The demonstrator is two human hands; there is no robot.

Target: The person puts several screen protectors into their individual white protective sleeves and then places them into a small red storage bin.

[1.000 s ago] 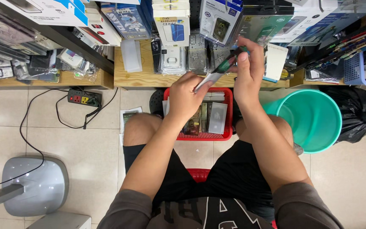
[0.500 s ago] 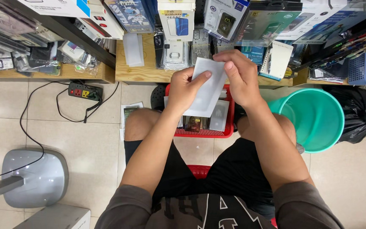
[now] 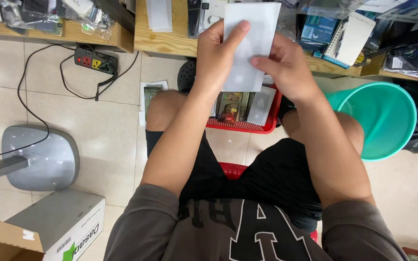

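From the head view, I am seeing both hands raised above the red plastic mesh basket on the floor, holding a flat white rectangular packet between them. The left hand is closing round its left edge, thumb lying across the front. The right hand is pinching its right side. A teal plastic bucket is standing just beside my right knee.
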